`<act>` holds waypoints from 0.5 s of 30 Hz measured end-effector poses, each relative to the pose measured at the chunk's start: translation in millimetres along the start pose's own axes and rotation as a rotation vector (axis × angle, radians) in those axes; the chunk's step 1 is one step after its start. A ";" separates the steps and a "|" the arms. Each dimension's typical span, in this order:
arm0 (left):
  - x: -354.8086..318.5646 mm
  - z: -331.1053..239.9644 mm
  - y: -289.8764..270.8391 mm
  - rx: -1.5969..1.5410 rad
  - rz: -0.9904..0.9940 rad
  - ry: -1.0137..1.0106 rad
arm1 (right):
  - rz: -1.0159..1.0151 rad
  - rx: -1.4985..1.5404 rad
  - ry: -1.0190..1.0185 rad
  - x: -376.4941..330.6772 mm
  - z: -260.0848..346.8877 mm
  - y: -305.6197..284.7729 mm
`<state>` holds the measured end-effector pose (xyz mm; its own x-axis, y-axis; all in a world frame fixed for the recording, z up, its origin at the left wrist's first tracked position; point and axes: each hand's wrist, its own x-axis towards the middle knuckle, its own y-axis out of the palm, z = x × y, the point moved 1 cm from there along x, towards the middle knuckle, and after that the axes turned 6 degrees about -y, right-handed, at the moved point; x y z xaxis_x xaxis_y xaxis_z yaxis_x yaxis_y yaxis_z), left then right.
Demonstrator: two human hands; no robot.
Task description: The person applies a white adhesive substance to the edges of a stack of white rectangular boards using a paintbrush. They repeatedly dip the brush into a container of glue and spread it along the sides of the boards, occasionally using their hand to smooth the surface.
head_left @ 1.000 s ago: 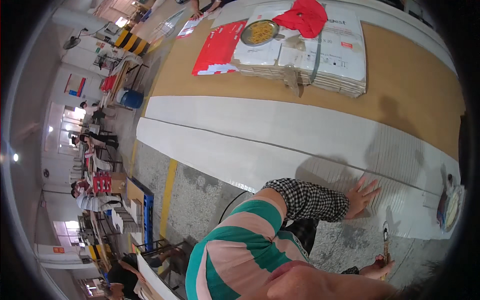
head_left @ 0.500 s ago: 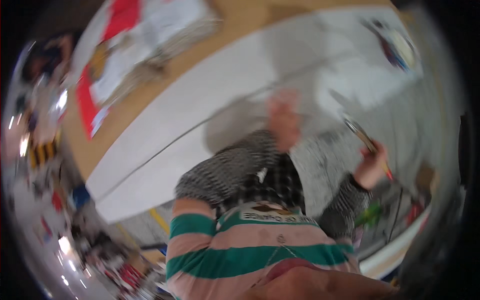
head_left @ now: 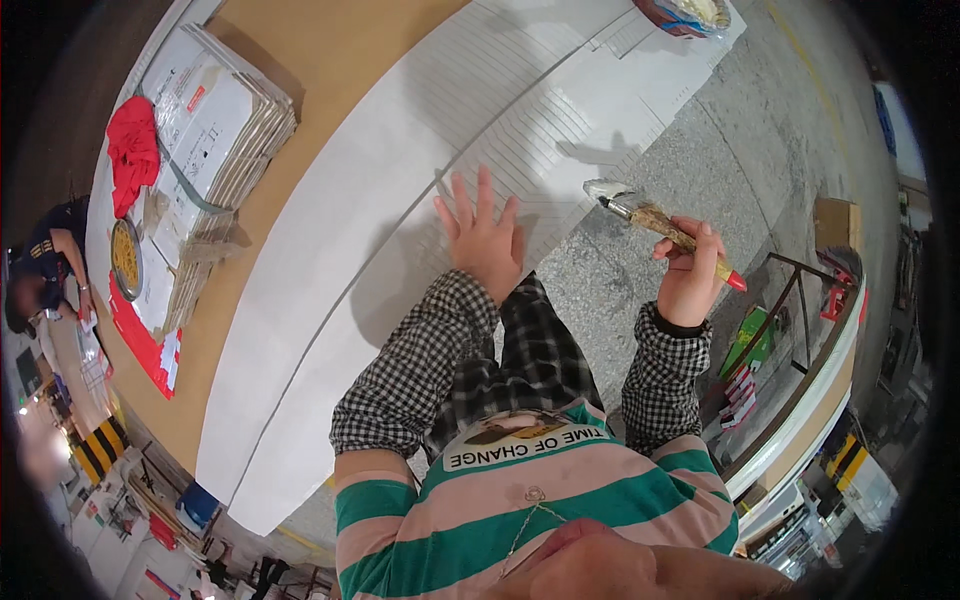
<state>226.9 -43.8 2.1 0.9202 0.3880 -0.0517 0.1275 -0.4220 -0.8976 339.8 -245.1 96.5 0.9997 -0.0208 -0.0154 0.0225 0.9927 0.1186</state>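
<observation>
Hands apart. Left hand point(head_left: 484, 240), fingers splayed, lies over the long white lined paper sheets point(head_left: 400, 180) (contact unclear). Right hand point(head_left: 688, 285) grips a wooden-handled, red-tipped paintbrush point(head_left: 655, 220), whitish bristles near the sheets' edge.

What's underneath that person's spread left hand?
Under the left hand is a white surface, with thin parallel lines showing beside the hand. The patch directly beneath is covered, so I can't tell what it looks like.
</observation>
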 end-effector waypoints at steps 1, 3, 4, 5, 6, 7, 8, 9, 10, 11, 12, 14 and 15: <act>1.2 1.3 3.1 -0.002 -0.002 0.012 | 0.002 0.004 0.003 0.9 -0.7 0.3; 4.0 2.3 7.6 -0.006 -0.005 0.037 | 0.004 0.011 0.010 3.3 -1.9 0.4; 6.4 3.4 8.3 -0.006 0.009 0.049 | -0.003 0.008 0.008 4.5 -2.4 0.0; 8.8 6.1 8.3 -0.006 0.024 0.062 | -0.009 0.005 0.006 5.4 -3.0 -0.5; 10.7 8.8 7.8 -0.006 0.037 0.073 | -0.013 0.002 0.005 6.5 -3.3 -0.8; 11.3 11.3 7.8 0.026 0.040 0.089 | -0.014 0.005 0.007 7.0 -3.6 -1.4; 11.2 14.2 8.1 0.057 0.044 0.104 | -0.015 0.007 0.010 7.3 -3.9 -2.1; 11.1 17.1 8.6 0.090 0.047 0.119 | -0.016 0.010 0.013 7.5 -4.7 -2.8; 11.5 19.8 8.7 0.081 0.037 0.134 | -0.013 0.015 0.014 8.0 -5.4 -3.5; 12.0 22.3 8.7 0.072 0.026 0.148 | -0.010 0.021 0.015 8.5 -6.2 -4.0; 12.6 23.6 6.7 0.063 0.015 0.164 | -0.008 0.026 0.014 9.0 -6.7 -4.3; 10.6 25.9 0.0 0.125 0.054 0.190 | -0.005 0.025 0.017 8.9 -6.8 -4.2; 9.3 26.2 -4.2 0.155 0.076 0.205 | -0.006 0.023 0.018 8.6 -6.8 -4.4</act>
<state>225.3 -16.9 -6.2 0.9827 0.1797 -0.0457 0.0119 -0.3069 -0.9517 348.2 -248.8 89.1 0.9991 -0.0245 -0.0338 0.0290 0.9896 0.1409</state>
